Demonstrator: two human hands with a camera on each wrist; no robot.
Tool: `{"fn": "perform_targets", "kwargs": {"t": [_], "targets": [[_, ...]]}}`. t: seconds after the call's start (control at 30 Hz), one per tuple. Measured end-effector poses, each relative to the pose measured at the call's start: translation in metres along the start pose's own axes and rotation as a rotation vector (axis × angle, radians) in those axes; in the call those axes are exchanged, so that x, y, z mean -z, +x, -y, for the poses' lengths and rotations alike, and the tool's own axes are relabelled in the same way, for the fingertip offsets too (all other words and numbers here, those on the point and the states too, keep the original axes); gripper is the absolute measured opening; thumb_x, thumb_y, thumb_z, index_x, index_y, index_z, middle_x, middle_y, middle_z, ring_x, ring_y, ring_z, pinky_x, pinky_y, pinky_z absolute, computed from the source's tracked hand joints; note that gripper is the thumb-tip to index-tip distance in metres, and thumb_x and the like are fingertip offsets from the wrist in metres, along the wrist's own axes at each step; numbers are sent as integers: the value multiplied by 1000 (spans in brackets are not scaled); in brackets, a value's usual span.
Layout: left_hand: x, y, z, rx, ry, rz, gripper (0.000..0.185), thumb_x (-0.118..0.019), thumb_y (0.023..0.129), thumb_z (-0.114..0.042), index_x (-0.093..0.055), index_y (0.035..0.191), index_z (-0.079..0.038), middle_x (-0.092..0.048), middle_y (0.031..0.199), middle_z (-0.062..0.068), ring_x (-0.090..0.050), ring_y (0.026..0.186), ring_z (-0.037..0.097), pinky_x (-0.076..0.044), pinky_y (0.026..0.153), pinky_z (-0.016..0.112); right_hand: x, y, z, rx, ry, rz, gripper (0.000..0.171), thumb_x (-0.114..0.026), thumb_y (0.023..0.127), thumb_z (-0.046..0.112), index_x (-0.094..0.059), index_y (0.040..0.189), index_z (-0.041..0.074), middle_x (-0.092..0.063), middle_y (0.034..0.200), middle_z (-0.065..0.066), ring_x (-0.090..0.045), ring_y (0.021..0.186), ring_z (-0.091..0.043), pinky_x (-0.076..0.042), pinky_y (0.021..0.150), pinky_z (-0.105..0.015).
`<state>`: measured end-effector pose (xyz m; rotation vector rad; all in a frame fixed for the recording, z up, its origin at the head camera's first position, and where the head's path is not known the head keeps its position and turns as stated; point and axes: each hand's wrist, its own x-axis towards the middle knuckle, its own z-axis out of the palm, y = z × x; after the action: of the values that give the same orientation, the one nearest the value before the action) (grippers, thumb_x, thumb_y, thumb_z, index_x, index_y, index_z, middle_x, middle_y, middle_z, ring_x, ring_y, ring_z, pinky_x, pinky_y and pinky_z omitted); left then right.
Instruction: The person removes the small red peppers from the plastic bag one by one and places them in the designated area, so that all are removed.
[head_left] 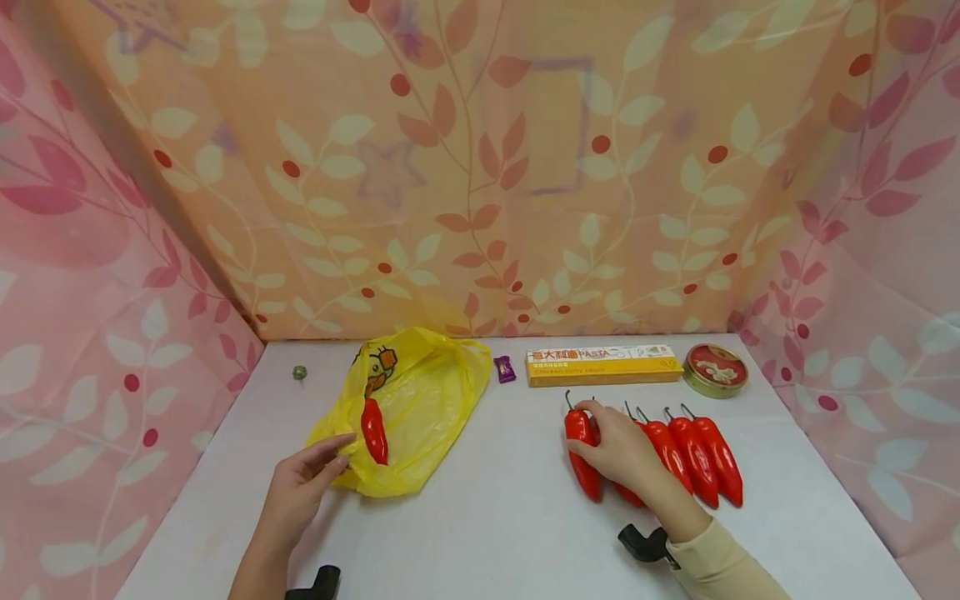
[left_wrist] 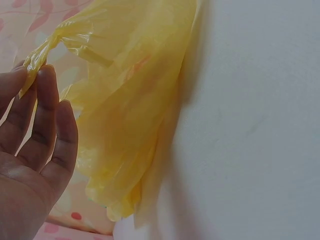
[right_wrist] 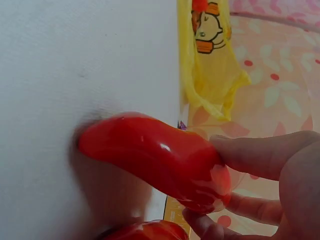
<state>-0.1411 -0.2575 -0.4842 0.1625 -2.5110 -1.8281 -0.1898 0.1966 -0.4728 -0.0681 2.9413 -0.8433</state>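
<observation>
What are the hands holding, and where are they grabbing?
The left hand pinches the yellow bag by its handle. The right hand grips a red pepper near its stem end.

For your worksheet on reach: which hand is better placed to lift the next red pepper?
The right hand: its fingers already grip a red pepper. The left hand holds the yellow bag.

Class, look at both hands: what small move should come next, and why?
Probably lift the gripped chili pepper toward the yellow bag: the right hand already pinches it, the left hand holds the bag's edge, and one pepper already lies there.
</observation>
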Motion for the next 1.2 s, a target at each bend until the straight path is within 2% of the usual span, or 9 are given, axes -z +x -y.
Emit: {"fn": "perform_targets", "kwargs": {"t": [0.27, 0.43, 0.7, 0.83, 1.0, 1.2], "targets": [[-1, 2, 1, -25, -5, -2, 36, -66, 98, -15, -65, 133, -7, -66, 132, 4, -63, 106, -1, -54, 89, 14, -1, 1, -5, 24, -112, -22, 69, -85, 79, 38, -59, 137, 13, -59, 122, -14, -59, 107, -30, -62, 73, -50], [-1, 3, 0, -34, -3, 1, 35, -66, 98, -14, -65, 133, -6, -65, 133, 7, -63, 106, -1, -54, 89, 14, -2, 3, -8, 22, -118, -24, 68, -88, 76, 37, -62, 133, 12, -59, 124, -15, -57, 110, -31, -62, 73, -50], [-1, 1, -1, -33, -22, 0, 35, -66, 98, -13, -65, 133, -5, -66, 131, 4, -63, 107, -1, -54, 89, 14, -3, 8, -13, 46, -120, -59, 61, -87, 77, 41, -68, 127, 12, -59, 126, -17, -54, 113, -33, -61, 79, -51], [-1, 1, -2, -40, -35, -3, 35, -66, 98, -11, -65, 132, -5, -66, 131, 6, -63, 107, 0, -54, 89, 14, -1, 8, -14, 48, -124, -57, 64, -86, 78, 44, -66, 130, 13, -59, 128, -18, -54, 116, -35, -61, 80, -53], [-1, 0, -1, -51, -34, -1, 35, -66, 98, -13, -66, 132, -5, -66, 131, 6, -63, 106, 0, -54, 89, 14, 6, 4, -9, 80, -65, -54, 61, -83, 82, 41, -64, 134, 15, -58, 133, -18, -55, 118, -36, -61, 80, -53], [0, 0, 2, -38, -11, 0, 36, -67, 98, -16, -66, 132, -6, -67, 128, -1, -63, 107, -2, -54, 89, 14, 15, 5, 9, 152, 48, -47, 54, -79, 87, 38, -63, 135, 20, -63, 132, -10, -61, 108, -28, -61, 79, -42]]}}
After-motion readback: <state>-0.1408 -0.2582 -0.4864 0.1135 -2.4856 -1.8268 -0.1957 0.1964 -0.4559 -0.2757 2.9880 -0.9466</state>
